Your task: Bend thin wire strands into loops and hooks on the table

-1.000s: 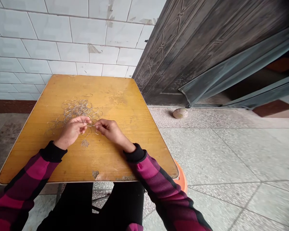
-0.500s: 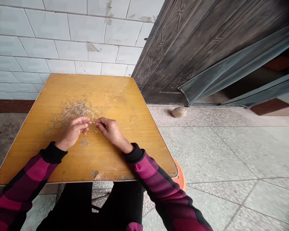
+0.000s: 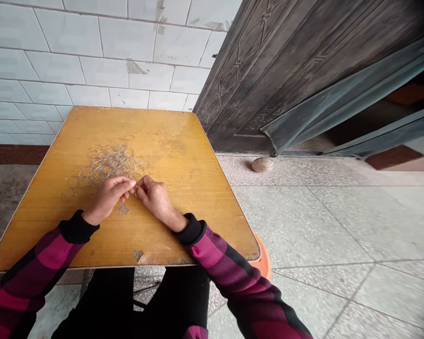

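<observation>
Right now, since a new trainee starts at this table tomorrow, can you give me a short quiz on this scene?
1. True or false: the metal rings lie in a loose heap on the wooden table.
2. Multiple choice: what stands beyond the table on the right? A) a window, B) a dark door, C) a bookshelf.
3. Fill in the blank: the sleeve at the left hand ends in a ____ cuff.

Key: 1 true; 2 B; 3 black.
</observation>
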Action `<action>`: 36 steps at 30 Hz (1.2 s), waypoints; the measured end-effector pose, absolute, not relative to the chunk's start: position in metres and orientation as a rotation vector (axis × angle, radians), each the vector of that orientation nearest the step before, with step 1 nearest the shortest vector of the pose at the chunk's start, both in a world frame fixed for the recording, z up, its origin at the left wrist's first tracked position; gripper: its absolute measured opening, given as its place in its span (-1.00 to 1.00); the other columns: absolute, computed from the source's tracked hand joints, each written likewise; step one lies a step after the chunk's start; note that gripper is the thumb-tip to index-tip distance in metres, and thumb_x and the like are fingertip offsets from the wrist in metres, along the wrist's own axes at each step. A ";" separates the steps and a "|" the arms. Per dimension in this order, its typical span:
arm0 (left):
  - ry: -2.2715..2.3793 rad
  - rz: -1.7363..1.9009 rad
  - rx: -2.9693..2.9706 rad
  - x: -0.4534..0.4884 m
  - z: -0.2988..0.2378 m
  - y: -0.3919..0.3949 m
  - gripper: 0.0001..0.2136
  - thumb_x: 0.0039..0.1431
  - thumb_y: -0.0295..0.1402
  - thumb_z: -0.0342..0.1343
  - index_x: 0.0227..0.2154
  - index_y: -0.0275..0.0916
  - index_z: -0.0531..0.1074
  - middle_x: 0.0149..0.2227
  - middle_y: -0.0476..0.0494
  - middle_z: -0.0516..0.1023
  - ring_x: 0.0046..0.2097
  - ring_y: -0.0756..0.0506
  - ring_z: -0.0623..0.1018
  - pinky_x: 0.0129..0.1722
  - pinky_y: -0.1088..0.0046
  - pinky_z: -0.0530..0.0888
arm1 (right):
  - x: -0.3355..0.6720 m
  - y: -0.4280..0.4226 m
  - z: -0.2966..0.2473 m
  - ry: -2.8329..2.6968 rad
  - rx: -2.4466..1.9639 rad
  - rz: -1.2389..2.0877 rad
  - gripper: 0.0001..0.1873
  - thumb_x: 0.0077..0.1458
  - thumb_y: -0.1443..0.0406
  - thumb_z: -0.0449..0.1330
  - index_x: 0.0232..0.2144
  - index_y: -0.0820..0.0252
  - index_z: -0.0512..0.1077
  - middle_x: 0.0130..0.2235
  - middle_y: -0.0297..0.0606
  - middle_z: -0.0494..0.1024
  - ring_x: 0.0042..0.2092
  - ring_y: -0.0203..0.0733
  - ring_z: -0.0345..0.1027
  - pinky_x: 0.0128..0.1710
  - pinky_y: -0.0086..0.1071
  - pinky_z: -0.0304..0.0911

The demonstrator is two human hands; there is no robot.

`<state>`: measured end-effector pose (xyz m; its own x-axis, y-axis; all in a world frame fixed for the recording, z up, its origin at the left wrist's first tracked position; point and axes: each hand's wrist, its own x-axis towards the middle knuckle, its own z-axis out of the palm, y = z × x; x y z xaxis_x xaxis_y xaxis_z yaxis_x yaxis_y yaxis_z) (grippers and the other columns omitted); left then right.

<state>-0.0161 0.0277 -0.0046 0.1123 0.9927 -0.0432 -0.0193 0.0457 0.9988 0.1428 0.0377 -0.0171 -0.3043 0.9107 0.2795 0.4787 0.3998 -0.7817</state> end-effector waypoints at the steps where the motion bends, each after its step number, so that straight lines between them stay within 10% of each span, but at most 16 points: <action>1: 1.139 1.082 1.250 -0.017 -0.005 0.028 -0.80 0.05 -0.24 0.19 -0.54 -0.27 0.46 -0.53 -0.04 0.45 -0.53 0.05 0.35 -0.58 0.53 0.26 | 0.143 0.037 -0.017 -1.929 -1.184 0.759 -0.91 0.16 0.34 0.10 -0.41 0.20 0.32 -0.53 -0.35 0.46 -0.53 -0.35 0.30 -0.46 -0.46 0.15; 22: 1.204 1.173 1.125 -0.023 -0.003 0.033 -0.81 -0.07 -0.30 0.23 -0.41 -0.33 0.49 -0.54 -0.02 0.46 -0.62 0.13 0.27 -0.68 0.59 0.13 | 0.137 0.046 -0.028 -1.062 -0.874 1.960 -0.68 -0.09 0.17 0.40 -0.36 0.25 0.45 -0.40 -0.33 0.57 -0.48 -0.42 0.45 -0.48 -0.55 0.40; 36: 1.137 1.122 1.076 -0.024 0.001 0.033 -0.83 -0.08 -0.32 0.24 -0.44 -0.32 0.48 -0.50 -0.06 0.50 -0.60 0.12 0.28 -0.66 0.59 0.13 | 0.140 0.047 -0.028 -1.263 -0.902 1.748 -0.73 0.00 0.15 0.31 -0.36 0.25 0.45 -0.42 -0.34 0.51 -0.48 -0.43 0.40 -0.46 -0.52 0.36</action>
